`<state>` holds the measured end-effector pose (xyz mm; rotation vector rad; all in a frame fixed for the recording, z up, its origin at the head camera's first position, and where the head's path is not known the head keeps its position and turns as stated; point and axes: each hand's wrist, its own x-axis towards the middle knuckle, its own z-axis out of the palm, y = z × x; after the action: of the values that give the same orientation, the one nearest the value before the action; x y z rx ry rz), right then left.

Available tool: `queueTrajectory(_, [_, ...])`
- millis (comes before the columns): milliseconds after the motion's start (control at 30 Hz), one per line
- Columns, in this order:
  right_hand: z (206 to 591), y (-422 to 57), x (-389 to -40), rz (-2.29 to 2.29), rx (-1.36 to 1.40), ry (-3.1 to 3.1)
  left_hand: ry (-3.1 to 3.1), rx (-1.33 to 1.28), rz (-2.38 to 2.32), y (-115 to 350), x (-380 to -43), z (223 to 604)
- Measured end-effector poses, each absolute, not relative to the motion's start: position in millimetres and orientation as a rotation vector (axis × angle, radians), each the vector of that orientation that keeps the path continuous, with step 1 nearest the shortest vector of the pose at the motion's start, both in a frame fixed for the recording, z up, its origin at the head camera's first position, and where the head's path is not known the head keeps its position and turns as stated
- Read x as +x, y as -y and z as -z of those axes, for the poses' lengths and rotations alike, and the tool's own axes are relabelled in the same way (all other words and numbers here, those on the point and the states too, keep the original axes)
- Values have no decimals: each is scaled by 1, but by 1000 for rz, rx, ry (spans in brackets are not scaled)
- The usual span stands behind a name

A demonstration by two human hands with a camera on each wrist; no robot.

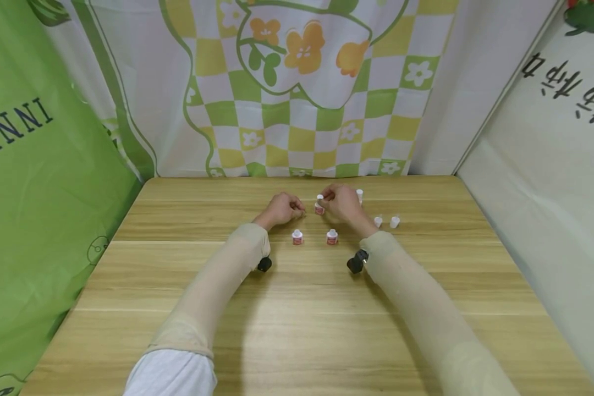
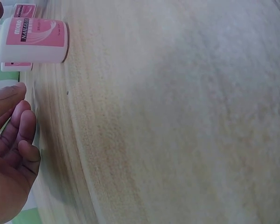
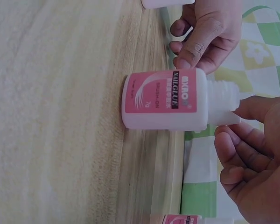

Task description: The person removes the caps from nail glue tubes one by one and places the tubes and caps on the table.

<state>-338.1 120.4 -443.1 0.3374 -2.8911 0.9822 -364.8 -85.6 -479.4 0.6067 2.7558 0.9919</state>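
My right hand (image 1: 344, 203) pinches the white cap of a nail glue bottle (image 1: 319, 209) that stands upright at the back of the table. In the right wrist view, thumb and fingers of that hand (image 3: 256, 154) meet at the cap, partly hidden by a nearer nail glue bottle (image 3: 165, 100) with a bare threaded neck. My left hand (image 1: 282, 209) is left of the pinched bottle, fingers loosely curled and holding nothing. Nearer to me stand two uncapped nail glue bottles, the left one (image 1: 297, 237) and the right one (image 1: 331, 237), with pink labels.
Two small white caps, one (image 1: 378, 221) beside my right wrist and another (image 1: 395, 221) farther right, stand on the wooden table (image 1: 297, 330). Another capped bottle (image 1: 359, 195) is partly hidden behind my right hand. A patterned curtain (image 1: 307, 126) hangs behind the table's back edge.
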Motion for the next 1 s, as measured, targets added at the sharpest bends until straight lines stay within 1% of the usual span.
queueTrajectory(433, [441, -114, -335, -1001, 357, 2942, -2738, 609, -972, 86, -365, 480])
queueTrajectory(1000, [442, -110, -334, -896, 440, 2946, -2686, 628, -961, 80, -364, 483])
